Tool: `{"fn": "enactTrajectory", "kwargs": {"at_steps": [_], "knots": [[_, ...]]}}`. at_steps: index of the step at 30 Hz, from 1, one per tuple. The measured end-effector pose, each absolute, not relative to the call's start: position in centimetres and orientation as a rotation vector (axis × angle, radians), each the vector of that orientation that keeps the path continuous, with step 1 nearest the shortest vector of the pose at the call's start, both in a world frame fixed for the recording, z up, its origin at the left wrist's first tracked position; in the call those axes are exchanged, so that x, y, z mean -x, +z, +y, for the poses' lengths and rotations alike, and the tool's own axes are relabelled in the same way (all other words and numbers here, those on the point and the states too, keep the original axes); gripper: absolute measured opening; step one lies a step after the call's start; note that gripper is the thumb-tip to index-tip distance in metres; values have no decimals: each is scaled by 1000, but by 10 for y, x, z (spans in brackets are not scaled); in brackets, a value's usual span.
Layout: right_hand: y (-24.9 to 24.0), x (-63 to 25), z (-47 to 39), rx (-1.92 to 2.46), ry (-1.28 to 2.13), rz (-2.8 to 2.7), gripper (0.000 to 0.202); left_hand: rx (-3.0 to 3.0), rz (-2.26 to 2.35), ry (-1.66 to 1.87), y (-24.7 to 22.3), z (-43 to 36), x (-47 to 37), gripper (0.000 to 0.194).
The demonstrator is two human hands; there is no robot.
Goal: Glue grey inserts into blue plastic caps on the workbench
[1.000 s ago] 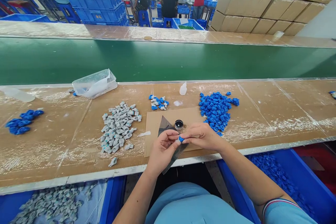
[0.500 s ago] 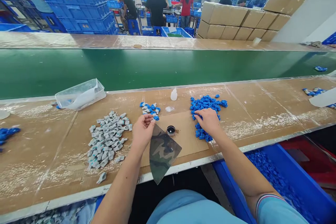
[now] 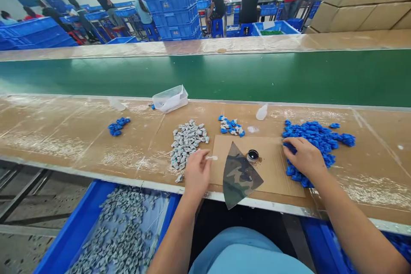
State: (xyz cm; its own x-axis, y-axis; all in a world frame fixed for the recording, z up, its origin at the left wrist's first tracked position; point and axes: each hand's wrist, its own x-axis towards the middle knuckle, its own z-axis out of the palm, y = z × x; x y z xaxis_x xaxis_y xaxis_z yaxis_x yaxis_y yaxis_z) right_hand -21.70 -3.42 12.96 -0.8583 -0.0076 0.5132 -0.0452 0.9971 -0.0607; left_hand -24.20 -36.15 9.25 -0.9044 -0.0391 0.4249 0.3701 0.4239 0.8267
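My left hand is closed at the right edge of a pile of small grey plastic parts. A small whitish piece sticks out from its fingertips. My right hand rests at the left side of a heap of small blue plastic parts, its fingers curled round a blue part whose outline is mostly hidden. Between my hands, a camouflage-patterned sheet and a small round pot of dark liquid lie on a cardboard sheet. Behind them is a small cluster of joined blue-and-grey pieces.
A white squeeze bottle and a clear plastic tub stand toward the green conveyor belt. Below the table edge is a blue bin of grey parts. Further blue parts lie left. People, crates and cartons are beyond.
The view has turned left. My left hand has moved from beside the blue-and-grey cluster back to the grey pile; the blue piece at its fingertips is gone. My right hand stays at the blue heap.
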Motion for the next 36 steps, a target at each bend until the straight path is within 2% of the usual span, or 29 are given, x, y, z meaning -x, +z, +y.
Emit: {"fn": "enactTrajectory", "kwargs": {"at_steps": [5,9,11,15,20,24,30,36], "knots": [[133,211,-43,109,723,-2420,29,27,-2499,-1147,74,-435,215,28],[127,215,-48,136,1094,-2407,32,84,-2655,-1212,61,-449,214,29],[126,216,-51,55,1171,-2397,33,109,-2633,-1201,55,-447,216,31],[131,209,-63,-98,1008,-2427,29,94,-2497,-1198,48,-437,219,33],[136,202,-87,-214,1101,-2555,30,271,-2328,-1672,57,-405,219,37],[137,206,-97,-362,907,-2580,21,463,-2287,-2020,69,-368,215,41],[138,211,-98,-516,638,-2630,18,511,-2138,-2554,76,-331,212,47],[137,213,-100,-616,459,-2581,21,313,-2110,-2726,81,-316,214,54]]}}
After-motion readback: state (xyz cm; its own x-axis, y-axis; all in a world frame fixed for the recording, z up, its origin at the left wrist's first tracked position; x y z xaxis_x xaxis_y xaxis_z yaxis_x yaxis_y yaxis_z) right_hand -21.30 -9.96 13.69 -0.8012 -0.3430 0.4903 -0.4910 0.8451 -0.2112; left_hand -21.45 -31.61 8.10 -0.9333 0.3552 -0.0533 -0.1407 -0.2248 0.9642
